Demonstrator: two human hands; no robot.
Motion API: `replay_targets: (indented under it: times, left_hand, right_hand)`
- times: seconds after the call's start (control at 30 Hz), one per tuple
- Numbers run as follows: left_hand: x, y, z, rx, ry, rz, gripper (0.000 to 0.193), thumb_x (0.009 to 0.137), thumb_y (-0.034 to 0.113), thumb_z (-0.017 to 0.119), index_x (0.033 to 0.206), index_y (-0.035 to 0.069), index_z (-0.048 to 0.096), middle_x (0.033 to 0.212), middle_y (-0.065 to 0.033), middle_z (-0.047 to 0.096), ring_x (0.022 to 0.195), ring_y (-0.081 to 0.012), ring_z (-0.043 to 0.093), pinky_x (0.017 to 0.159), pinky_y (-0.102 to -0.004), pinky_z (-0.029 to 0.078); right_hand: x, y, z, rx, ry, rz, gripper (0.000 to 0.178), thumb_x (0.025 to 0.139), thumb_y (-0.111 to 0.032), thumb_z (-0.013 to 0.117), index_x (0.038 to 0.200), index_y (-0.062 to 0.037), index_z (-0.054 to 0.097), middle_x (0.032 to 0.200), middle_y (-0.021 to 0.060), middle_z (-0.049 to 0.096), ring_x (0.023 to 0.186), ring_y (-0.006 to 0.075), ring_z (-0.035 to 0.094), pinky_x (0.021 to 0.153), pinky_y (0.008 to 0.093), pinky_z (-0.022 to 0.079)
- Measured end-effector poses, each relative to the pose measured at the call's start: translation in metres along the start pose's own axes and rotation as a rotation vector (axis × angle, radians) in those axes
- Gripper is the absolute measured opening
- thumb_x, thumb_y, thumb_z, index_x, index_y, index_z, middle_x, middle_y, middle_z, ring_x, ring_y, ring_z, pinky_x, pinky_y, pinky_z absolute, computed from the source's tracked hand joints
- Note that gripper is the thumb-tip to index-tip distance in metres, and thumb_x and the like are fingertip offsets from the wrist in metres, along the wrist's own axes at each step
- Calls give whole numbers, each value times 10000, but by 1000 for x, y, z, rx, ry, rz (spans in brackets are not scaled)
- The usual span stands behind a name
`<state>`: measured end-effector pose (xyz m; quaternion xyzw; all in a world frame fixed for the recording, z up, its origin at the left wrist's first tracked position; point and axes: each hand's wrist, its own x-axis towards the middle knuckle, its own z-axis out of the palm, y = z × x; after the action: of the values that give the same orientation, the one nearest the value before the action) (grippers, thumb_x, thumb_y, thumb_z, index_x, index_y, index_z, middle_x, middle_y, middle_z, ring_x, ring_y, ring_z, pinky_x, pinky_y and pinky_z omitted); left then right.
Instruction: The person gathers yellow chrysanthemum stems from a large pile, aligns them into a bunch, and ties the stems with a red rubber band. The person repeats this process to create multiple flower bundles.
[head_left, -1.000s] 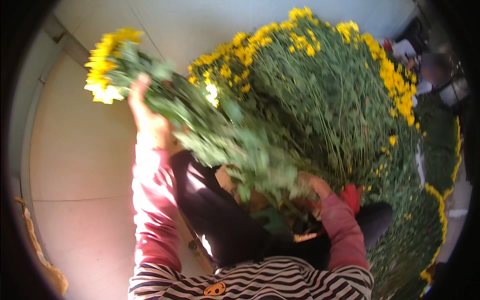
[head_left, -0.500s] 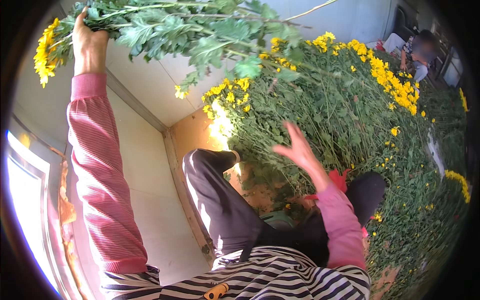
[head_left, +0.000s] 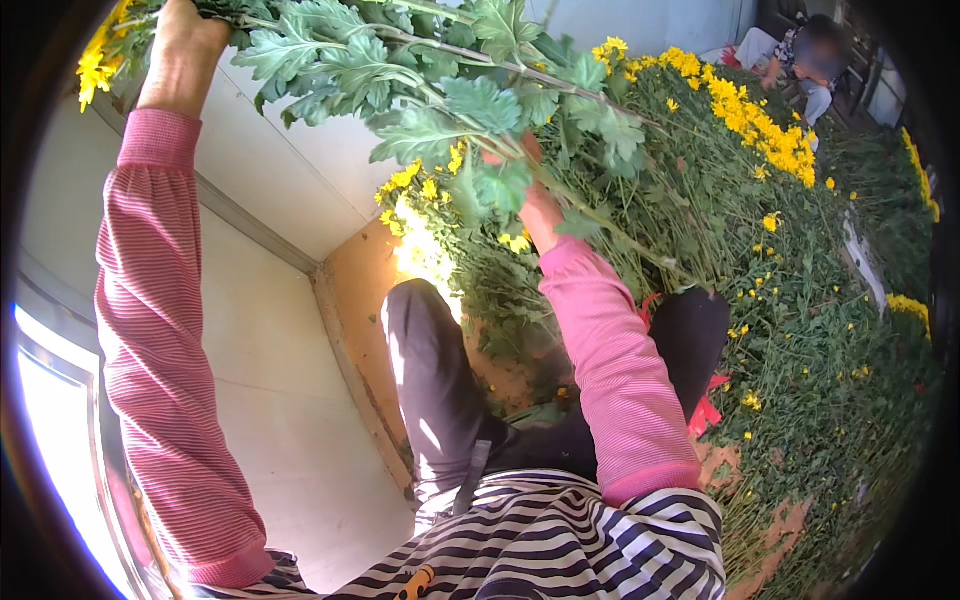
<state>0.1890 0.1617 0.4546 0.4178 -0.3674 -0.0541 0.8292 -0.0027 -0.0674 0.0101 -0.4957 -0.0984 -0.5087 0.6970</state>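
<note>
My left hand (head_left: 186, 48) is raised at the upper left, closed round the stems of a bunch of yellow chrysanthemums (head_left: 330, 65). The yellow heads stick out left of that hand, and the leafy stems run to the right across the top. My right hand (head_left: 541, 208) reaches up among the lower stems of this bunch. Leaves cover most of its fingers, so whether it grips the stems cannot be made out.
A large heap of cut chrysanthemums (head_left: 690, 215) spreads over the floor to the right. Pale wall panels (head_left: 290, 400) stand at the left, beside a bright window (head_left: 60, 430). Red strips (head_left: 706, 412) lie by my right knee. Another person (head_left: 800, 65) sits at the far right.
My right hand has moved up and left from above the heap to the held bunch's stems. My left hand has risen slightly with the bunch.
</note>
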Motion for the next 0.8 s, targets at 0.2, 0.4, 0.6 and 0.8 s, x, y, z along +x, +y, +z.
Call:
replay_targets:
  times: [0.2,0.4,0.6,0.8]
  left_hand:
    - [39,41,-32,354,-101,181,357,944,108,536,1285,24,468,1182,-69,629,1093,-127,572,982,-286,451]
    - [22,52,-62,347,17,223,268,961,159,491,1187,42,575,1222,-40,618,1116,-161,566,1035,-321,402]
    - [-96,32,-13,-39,423,161,291,951,251,505,1156,74,611,1252,-20,605,1104,-130,558,1038,-315,385]
    - [-137,-43,-114,-41,426,16,355,906,290,586,1197,86,586,1207,-51,600,1072,-213,557,1005,-393,407]
  right_hand:
    - [37,28,23,-509,-19,13,170,808,-40,550,948,-26,644,875,167,647,807,320,626,691,391,485]
    - [9,-25,22,-427,311,-82,283,880,-97,591,1147,-49,510,921,88,641,666,164,574,577,272,475]
    - [-97,-70,-4,-30,211,792,863,863,-744,305,1249,9,475,1092,181,635,892,230,662,717,331,526]
    - [-8,-17,-45,814,542,492,648,907,-590,421,1214,-21,473,929,110,585,849,276,590,893,485,473]
